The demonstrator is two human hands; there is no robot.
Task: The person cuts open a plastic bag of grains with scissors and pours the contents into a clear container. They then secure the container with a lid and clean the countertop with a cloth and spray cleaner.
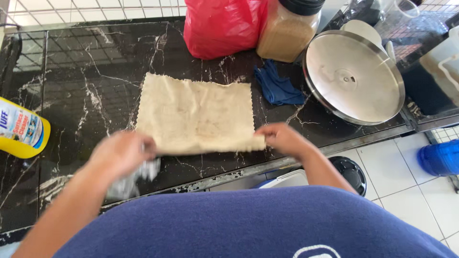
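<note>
Here each hand, left hand and right hand, pinches the beige cloth beside a powder-filled jar.

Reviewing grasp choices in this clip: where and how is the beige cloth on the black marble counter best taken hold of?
Probably by its two near corners, pinched from the counter's front edge. The beige cloth lies flat and spread, and the left hand and right hand are already at those corners.
</note>
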